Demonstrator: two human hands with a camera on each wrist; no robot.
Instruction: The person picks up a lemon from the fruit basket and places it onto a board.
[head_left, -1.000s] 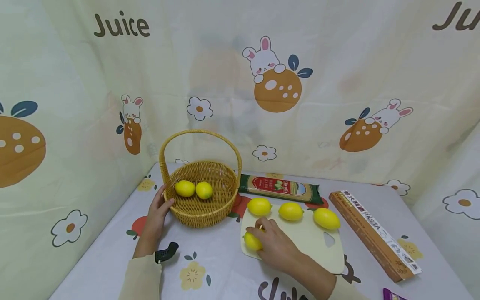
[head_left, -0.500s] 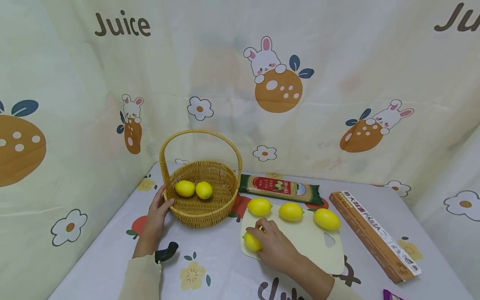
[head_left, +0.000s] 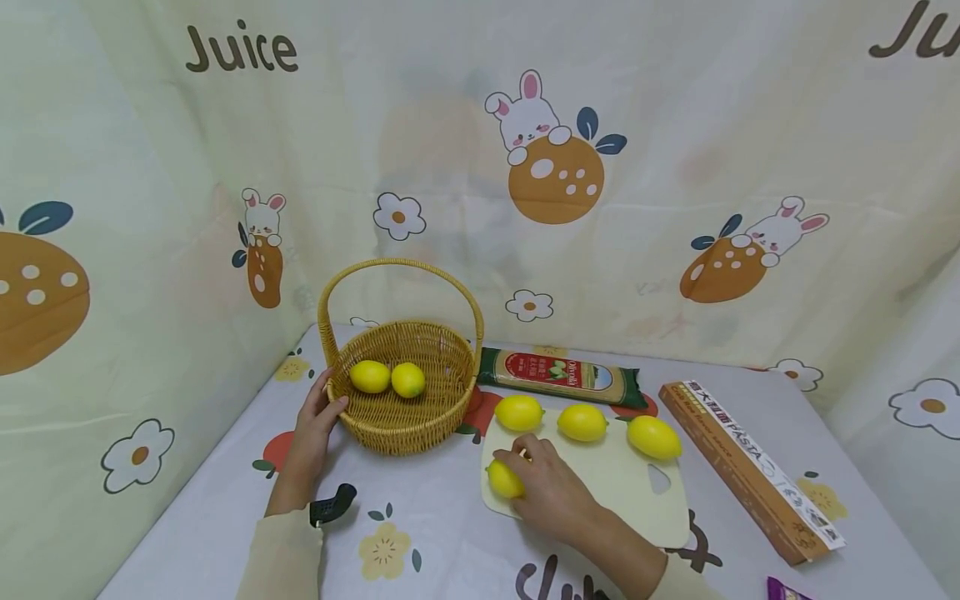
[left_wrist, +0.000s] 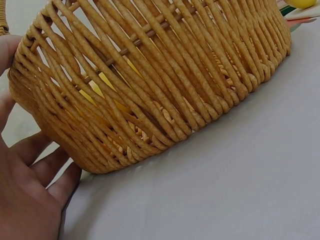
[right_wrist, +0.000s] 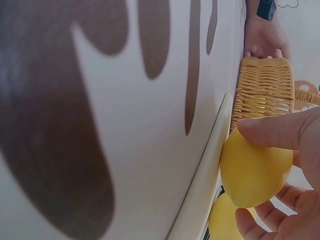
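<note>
Unmoved since a second ago on the table (head_left: 442,500) are our wicker basket (head_left: 401,433), near its far-left corner, and cutting board (head_left: 622,500); our left hand (head_left: 311,429) curves round the basket, our right hand (head_left: 555,498) pinches a lemon (head_left: 503,480) at the board's near-left corner.

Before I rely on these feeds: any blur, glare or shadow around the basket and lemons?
Head: basket and lemons look sharp under even light. Left wrist: dim, soft shadow on the tablecloth beside the basket. Right wrist: near brown print blurred; held lemon free of strong glare.
</note>
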